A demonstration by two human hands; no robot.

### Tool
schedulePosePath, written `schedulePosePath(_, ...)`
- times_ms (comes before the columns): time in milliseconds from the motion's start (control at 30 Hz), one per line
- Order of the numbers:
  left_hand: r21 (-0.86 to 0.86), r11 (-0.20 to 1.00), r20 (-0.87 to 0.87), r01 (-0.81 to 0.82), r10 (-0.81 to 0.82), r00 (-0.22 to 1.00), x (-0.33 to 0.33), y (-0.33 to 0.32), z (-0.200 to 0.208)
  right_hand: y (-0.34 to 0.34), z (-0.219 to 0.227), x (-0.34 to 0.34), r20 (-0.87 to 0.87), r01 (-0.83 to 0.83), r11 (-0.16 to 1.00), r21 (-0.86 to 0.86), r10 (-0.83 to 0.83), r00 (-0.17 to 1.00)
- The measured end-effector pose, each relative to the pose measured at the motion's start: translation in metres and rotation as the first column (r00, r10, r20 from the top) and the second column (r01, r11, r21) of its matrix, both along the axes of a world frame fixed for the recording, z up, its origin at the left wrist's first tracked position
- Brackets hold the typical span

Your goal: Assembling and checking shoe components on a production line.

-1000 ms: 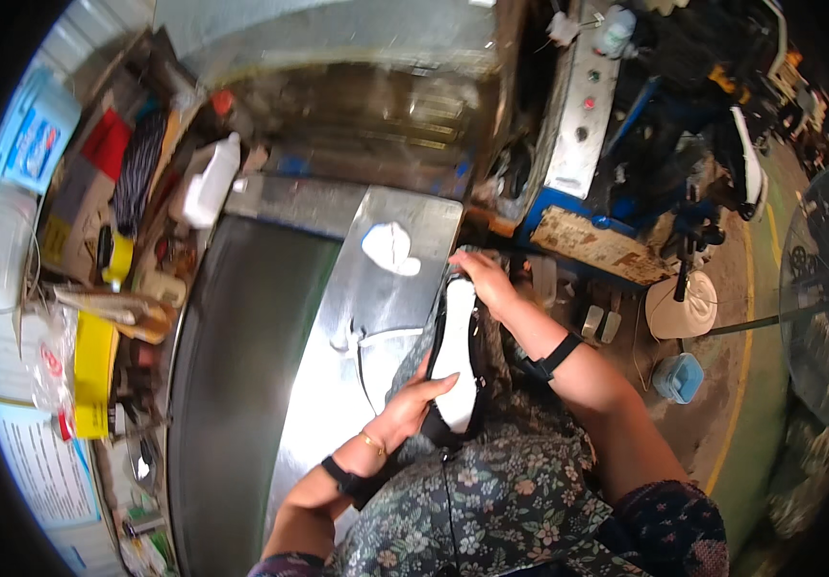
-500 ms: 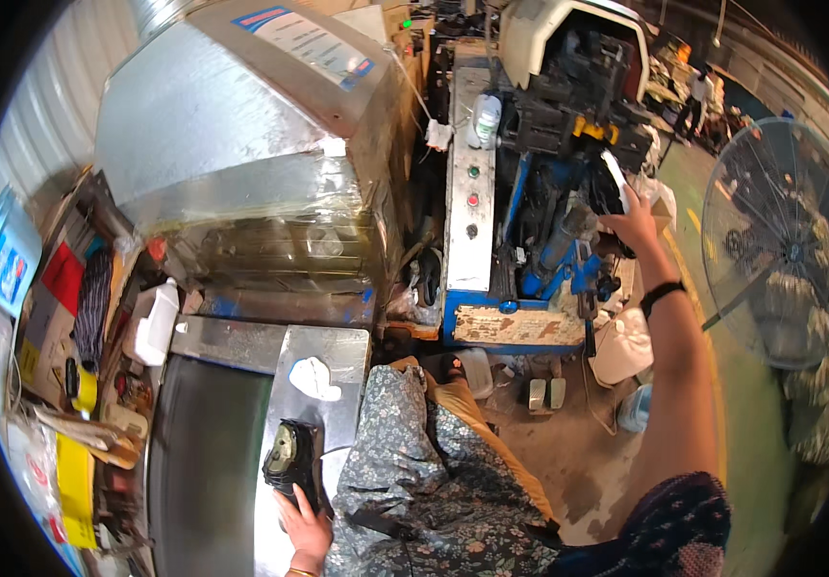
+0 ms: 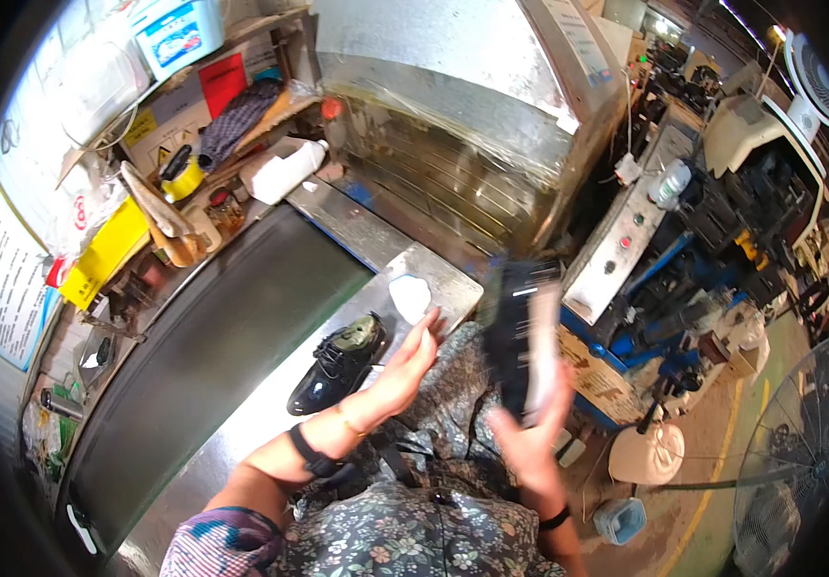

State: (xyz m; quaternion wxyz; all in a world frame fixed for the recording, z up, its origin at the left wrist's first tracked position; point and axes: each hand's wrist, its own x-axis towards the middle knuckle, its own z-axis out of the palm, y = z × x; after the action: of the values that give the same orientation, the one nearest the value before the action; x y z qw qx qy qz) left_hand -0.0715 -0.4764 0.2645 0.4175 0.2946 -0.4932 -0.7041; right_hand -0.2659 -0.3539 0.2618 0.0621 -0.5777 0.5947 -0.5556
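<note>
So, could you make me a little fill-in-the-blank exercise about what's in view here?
1. The glossy lace-up shoe on the metal surface is ___ in colour.
2. The right hand grips a blurred dark item with a pale side, while the left hand holds ___.
3. The person's dark garment is patterned with ___.
4. The open bucket on the floor is ___ in colour.

Missing words: black; nothing; flowers; blue.

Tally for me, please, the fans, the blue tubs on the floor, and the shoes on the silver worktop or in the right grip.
Shoes: 2 (black shoe on the worktop, blurred shoe in the right grip)
Fans: 2 (white fan, large fan)
Blue tub: 1
Total: 5
</note>
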Motion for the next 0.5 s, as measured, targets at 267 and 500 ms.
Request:
schedulePosePath(267,-0.009,0.903,0.844,0.43,-0.224,0.487,0.028,0.044,0.042,-0.015,-0.006,-0.021,0.863,-0.877,0.389,0.283,0.296,0.41)
schedulePosePath(500,-0.654,0.742,0.583,0.145,0.372,0.723,0.108,0.028,-0.022,0.072,-0.079,-0.057,0.904,-0.754,0.556,0.35,-0.411,0.118)
